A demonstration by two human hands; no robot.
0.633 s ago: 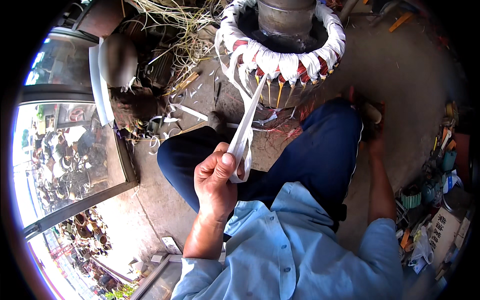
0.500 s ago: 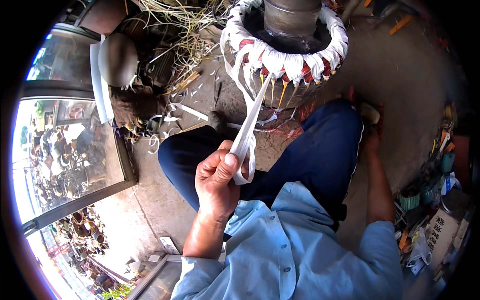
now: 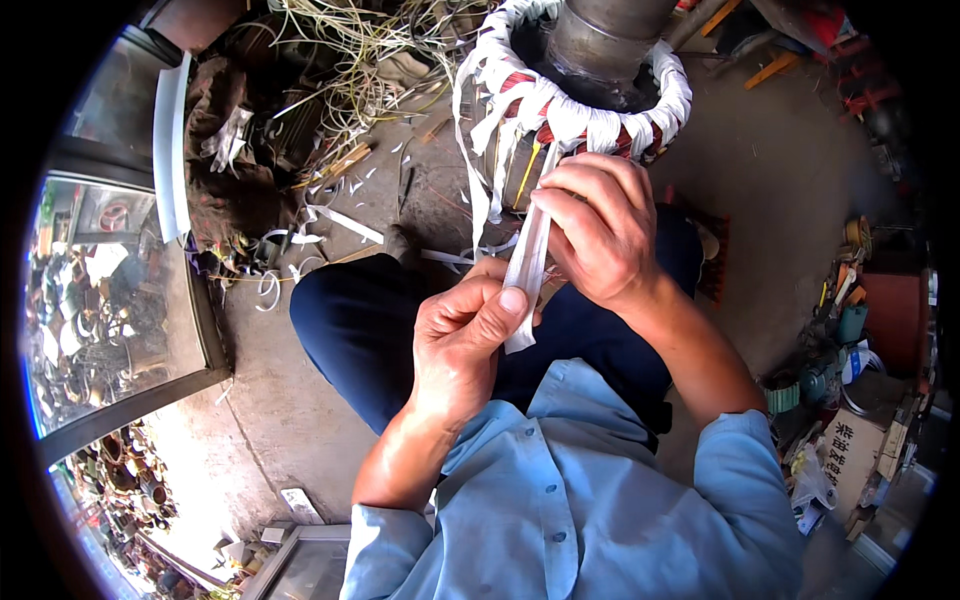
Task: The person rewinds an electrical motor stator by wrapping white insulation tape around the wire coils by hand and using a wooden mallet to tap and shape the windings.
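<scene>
A stator (image 3: 560, 118), its dark red windings bound in a ring with white cloth tape, stands before me at the top of the view. From its near side a band of white tape (image 3: 527, 262) runs taut toward me. My left hand (image 3: 465, 335) is closed on the lower part, thumb pressed on top, a short end hanging below. My right hand (image 3: 600, 225) is just under the windings, fingers curled and tips against the upper part of the band; its thumb is hidden. Another loose tape strand (image 3: 478, 190) hangs at the stator's left.
A grey metal cylinder (image 3: 610, 38) rises inside the ring. Tangled pale strips (image 3: 350, 60) and a dark cloth heap (image 3: 225, 150) lie at far left. A framed glass panel (image 3: 120, 290) stands left; boxes and tools (image 3: 860, 440) crowd the right. Tape scraps (image 3: 345, 222) lie on the floor.
My right hand has come up from the floor at the right to the tape below the windings. The left hand has shifted slightly right, still pinching the tape. The view has shifted a little.
</scene>
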